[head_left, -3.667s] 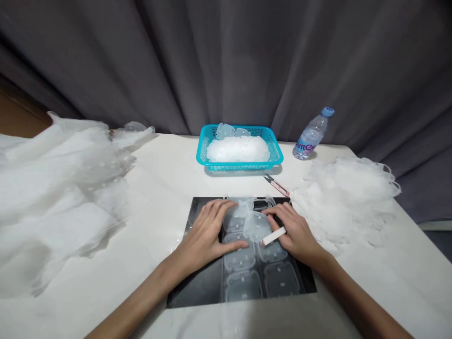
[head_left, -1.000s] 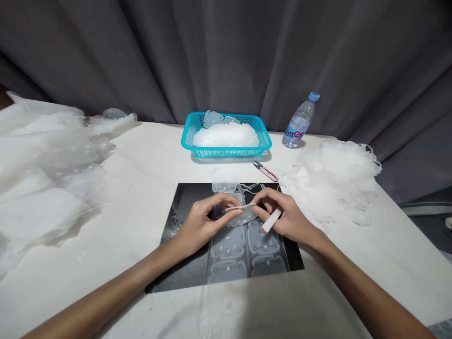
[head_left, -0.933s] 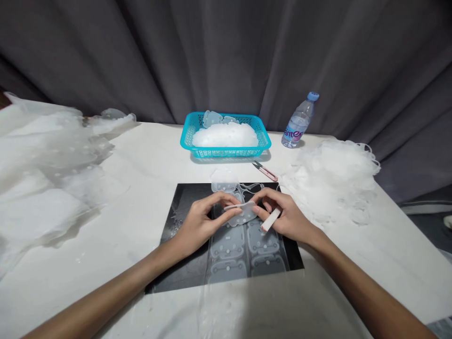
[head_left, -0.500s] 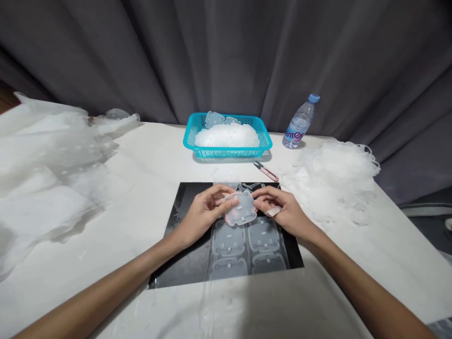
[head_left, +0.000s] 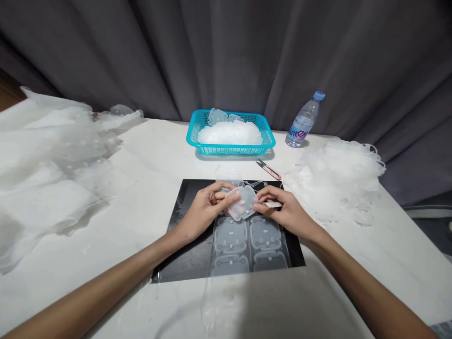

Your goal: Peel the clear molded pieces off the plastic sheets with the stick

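Note:
Between both hands is a translucent, rounded-square silicone piece (head_left: 243,203), tilted above the sheet. My left hand (head_left: 208,207) pinches its left side with thumb on top and fingers beneath. My right hand (head_left: 284,207) grips the right edge with thumb and forefinger, and a small white strip (head_left: 272,205) shows at those fingers. Below lies a clear molded sheet (head_left: 231,235) with several similar rounded pieces in it, on a black mat (head_left: 189,254). Another translucent piece (head_left: 228,174) lies behind the hands at the mat's far edge.
A turquoise basket (head_left: 231,150) with a heap of translucent pieces stands at the back. Pink-handled thread snips (head_left: 269,170) lie before it. A water bottle (head_left: 304,121) stands back right. Piles of translucent sheets (head_left: 45,174) and trimmed scraps (head_left: 335,179) flank the white table (head_left: 134,174).
The held piece has turned between my fingers and now sits more tilted. Both hands keep hold of it. The whole view has shifted slightly.

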`<state>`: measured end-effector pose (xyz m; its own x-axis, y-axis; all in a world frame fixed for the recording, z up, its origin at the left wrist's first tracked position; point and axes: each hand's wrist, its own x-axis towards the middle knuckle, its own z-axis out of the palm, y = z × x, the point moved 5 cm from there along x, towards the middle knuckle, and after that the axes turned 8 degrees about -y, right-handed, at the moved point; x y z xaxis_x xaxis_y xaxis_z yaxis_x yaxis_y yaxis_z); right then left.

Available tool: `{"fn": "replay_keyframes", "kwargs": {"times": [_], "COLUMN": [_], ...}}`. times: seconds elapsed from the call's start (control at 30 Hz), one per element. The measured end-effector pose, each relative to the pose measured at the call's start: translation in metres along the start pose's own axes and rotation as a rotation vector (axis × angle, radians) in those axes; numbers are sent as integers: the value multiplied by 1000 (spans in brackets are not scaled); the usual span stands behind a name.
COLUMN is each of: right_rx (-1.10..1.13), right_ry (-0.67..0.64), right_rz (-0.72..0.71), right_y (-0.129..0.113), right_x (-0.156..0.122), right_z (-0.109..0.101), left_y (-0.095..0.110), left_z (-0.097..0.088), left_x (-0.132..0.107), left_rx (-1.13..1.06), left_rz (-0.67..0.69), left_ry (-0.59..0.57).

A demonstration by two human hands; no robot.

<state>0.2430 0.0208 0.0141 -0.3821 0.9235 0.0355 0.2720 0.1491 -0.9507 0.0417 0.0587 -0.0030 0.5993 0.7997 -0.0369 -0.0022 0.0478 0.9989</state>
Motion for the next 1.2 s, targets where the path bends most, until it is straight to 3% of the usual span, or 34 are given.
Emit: {"fn": "replay_keyframes", "kwargs": {"times": [0.53,0.87,1.2], "right_rx": [19,37,63], "right_ry": [30,0,-10], "right_rz": [9,23,2], "right_y": [8,2,-1], "right_x": [2,0,-2], "right_z": [-6,9,8], "left_y": [-3,12,9], "left_z": [0,4,6], "left_x": [3,1,-1], "left_rx": [-30,88,117], "left_rz": [7,19,42], "left_ry": [-15,-45,-48]}}
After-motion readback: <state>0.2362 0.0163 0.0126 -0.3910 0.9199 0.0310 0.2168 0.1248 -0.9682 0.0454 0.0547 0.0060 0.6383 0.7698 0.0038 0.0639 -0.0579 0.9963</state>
